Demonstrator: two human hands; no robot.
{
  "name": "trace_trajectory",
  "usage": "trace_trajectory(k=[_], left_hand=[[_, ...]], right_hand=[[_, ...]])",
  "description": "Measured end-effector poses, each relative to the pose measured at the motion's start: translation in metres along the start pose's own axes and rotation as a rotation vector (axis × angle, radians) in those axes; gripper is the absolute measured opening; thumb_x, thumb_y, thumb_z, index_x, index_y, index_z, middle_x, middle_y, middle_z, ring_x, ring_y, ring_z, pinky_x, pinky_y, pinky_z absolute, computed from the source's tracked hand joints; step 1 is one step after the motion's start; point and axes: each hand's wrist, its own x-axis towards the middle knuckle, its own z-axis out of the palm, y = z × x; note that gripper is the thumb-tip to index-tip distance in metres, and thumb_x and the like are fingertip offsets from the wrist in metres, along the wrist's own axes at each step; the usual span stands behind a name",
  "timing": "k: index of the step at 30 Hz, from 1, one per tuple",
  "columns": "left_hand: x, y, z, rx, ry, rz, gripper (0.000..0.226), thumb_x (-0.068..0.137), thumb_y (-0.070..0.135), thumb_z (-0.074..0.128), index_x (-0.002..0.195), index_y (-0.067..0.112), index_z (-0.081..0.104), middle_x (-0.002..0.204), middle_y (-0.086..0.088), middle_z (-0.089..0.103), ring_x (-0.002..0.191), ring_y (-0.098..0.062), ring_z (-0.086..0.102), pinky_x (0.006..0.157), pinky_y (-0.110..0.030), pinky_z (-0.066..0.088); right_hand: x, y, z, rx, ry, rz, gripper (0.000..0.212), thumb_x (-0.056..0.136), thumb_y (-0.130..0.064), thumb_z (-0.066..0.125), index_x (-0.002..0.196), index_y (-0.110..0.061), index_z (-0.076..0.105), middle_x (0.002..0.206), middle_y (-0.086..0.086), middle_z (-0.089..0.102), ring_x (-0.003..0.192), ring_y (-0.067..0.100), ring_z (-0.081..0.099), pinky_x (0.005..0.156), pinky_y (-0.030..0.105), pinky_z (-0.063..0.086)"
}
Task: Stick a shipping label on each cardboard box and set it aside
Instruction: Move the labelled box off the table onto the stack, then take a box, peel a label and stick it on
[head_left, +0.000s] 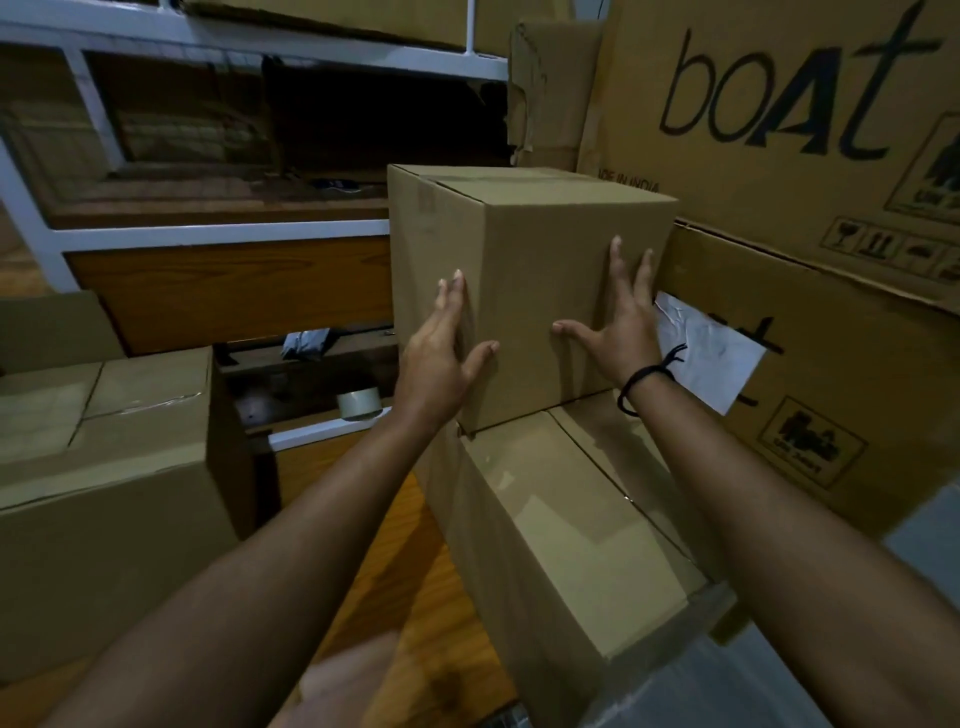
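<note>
Brown cardboard makes the small box, which sits on top of a longer box. On the small box's left side the left hand lies flat, fingers straight and close together, thumb stuck out onto the front. On its front, near the right edge, the right hand lies flat, fingers straight and a little spread, thumb pointing left. A black string goes round that wrist. Just right of the small box, a crumpled white paper is on a big box. Left of the small box and lower down is a tape roll.
</note>
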Motion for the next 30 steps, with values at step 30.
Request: trace_trajectory(k=[30], left_hand=[[-0.187,-0.186,-0.302,0.913,-0.158,-0.398,0.084,0.083,0.029,0.073,0.152,0.028,0.024,0.161,-0.007,0.019,0.149,-0.027,0.010,0.120,-0.044,0.006]], right_hand=[[-0.160,-0.260,0.203,0.012,-0.899,-0.181,0.090,0.079,-0.044,0.075,0.148,-0.046,0.018,0.159,0.008,0.009,0.143,0.034,0.022,0.107,0.049,0.035]])
